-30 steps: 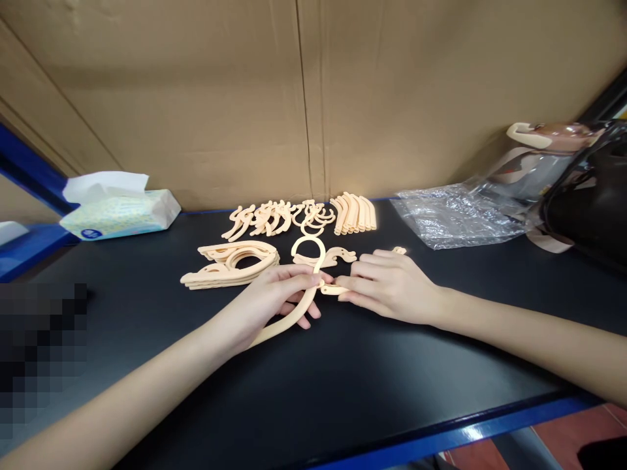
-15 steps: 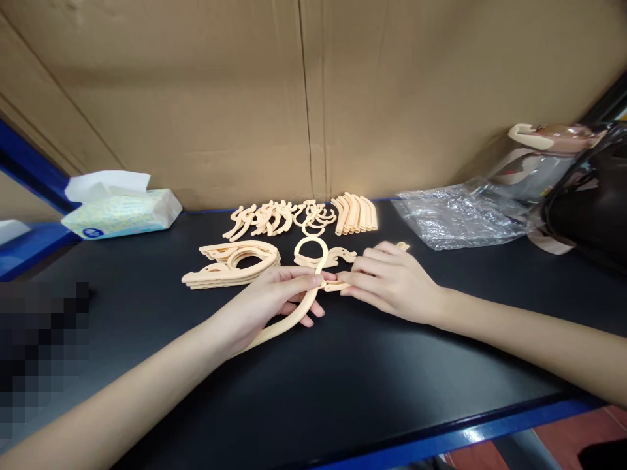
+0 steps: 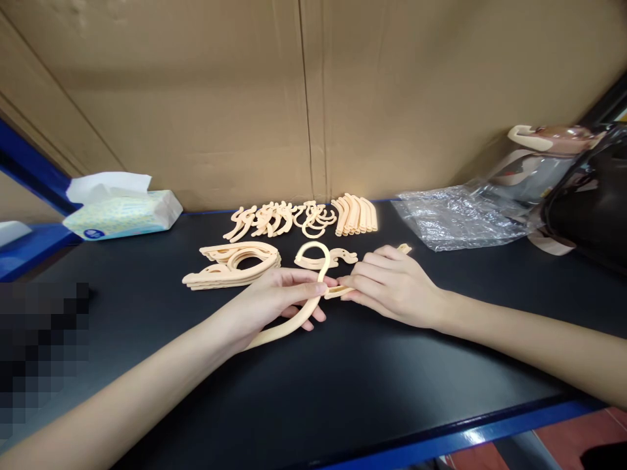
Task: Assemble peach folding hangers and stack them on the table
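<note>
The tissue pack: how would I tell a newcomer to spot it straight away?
Start at the black table and follow its back edge along the cardboard wall to the far left corner. There lies the tissue pack, pale and soft-sided, with a white tissue sticking up from its top. Everything else nearby is peach plastic hanger parts; it alone is white and blue-green.

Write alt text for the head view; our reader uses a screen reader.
Two bare hands, left hand and right hand, hold peach plastic hanger pieces together over a black table. Behind lie more hanger parts, a tissue pack and a clear bag.
</note>
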`<state>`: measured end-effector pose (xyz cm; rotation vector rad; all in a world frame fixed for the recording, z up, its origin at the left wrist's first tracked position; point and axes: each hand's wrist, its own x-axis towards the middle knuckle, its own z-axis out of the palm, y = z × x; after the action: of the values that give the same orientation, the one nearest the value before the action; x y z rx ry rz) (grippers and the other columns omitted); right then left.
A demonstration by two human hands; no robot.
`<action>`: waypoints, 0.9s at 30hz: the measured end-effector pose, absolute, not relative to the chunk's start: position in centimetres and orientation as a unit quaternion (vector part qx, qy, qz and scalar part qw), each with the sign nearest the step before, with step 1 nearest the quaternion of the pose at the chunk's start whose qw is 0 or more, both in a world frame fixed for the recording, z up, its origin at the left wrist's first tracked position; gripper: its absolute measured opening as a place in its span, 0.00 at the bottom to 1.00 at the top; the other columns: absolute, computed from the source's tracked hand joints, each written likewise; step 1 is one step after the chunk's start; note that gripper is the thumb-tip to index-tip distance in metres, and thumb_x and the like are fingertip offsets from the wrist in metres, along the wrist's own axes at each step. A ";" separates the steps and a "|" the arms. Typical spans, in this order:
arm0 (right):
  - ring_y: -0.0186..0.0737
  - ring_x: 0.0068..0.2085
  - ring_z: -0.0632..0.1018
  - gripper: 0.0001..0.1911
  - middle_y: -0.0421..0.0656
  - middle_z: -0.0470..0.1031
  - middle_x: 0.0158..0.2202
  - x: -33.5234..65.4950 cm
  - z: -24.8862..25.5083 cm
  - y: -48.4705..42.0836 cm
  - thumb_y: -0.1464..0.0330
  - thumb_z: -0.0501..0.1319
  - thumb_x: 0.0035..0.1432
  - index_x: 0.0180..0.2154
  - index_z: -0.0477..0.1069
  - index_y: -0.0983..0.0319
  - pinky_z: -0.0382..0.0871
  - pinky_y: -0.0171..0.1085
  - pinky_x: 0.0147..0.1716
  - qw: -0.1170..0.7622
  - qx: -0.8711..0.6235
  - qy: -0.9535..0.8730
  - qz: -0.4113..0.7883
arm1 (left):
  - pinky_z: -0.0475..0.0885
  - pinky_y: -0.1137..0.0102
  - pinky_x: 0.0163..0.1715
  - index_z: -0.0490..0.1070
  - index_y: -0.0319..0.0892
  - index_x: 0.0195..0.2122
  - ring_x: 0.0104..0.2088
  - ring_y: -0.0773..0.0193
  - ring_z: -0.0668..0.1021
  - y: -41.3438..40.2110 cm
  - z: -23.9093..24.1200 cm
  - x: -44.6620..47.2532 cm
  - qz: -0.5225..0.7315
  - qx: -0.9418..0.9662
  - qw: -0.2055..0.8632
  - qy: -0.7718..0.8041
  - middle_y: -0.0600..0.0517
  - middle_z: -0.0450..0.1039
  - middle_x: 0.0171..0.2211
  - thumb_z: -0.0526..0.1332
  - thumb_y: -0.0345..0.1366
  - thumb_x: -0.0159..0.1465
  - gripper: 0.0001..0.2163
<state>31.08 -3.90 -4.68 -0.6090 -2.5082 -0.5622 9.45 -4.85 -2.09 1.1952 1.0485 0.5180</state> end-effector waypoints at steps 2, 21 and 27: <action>0.35 0.30 0.66 0.13 0.40 0.71 0.26 31.1 -4.7 -3.9 0.66 0.52 0.64 0.34 0.72 0.65 0.54 0.36 0.30 0.245 -0.225 -0.920 -0.207 | 0.74 0.76 0.26 0.76 0.41 0.38 0.27 0.68 0.76 -4.9 -2.2 9.5 0.233 0.530 0.671 0.464 0.52 0.76 0.26 0.64 0.38 0.57 0.09; 0.33 0.27 0.62 0.15 0.37 0.65 0.22 31.3 -4.8 -4.0 0.63 0.52 0.64 0.30 0.71 0.63 0.50 0.35 0.28 0.236 -0.167 -0.933 -0.216 | 0.74 0.75 0.29 0.76 0.39 0.37 0.27 0.69 0.77 -4.8 -2.6 9.9 0.238 0.527 0.670 0.465 0.52 0.76 0.29 0.64 0.35 0.56 0.09; 0.33 0.27 0.63 0.15 0.37 0.65 0.23 31.2 -4.8 -3.8 0.63 0.52 0.64 0.30 0.70 0.63 0.50 0.36 0.28 0.233 -0.179 -0.932 -0.214 | 0.74 0.75 0.28 0.76 0.39 0.37 0.26 0.69 0.77 -5.0 -2.6 9.8 0.246 0.522 0.669 0.468 0.52 0.76 0.27 0.63 0.36 0.58 0.09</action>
<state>31.23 -3.82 -4.78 -0.4922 -2.5599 -0.5867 9.84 -4.96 -2.58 1.1767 1.0548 0.5553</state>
